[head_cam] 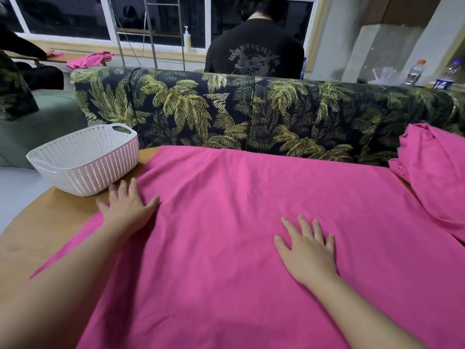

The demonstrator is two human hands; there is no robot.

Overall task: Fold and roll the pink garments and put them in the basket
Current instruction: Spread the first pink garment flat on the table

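At the far left, bare brown tabletop (50,222) is showing along its curved edge, giving open room beside the cloth. A white perforated basket (85,159) is sitting near that left edge, at the back corner, with nothing visible inside it. Just in front of the basket, the person's left hand (125,205) is lying flat with fingers straight and spread, its grip open, fingertips resting on the wood close to the basket's base and the thumb touching the left edge of the pink garment (239,222).

That garment is lying spread flat and covering most of the tabletop, its far edge running along the back of a palm-print sofa (226,109) that is closing off the space behind. The right hand (307,250) is pressing palm-down on the middle of the cloth, fingers straight and apart, grip open, holding nothing.

To the right, a second pink garment (432,172) is lying bunched, overlapping the tabletop's right end and crowding that side.

Beyond the sofa, a person in a black shirt (254,51) is sitting with their back turned, and bottles (416,71) are standing at the far right.
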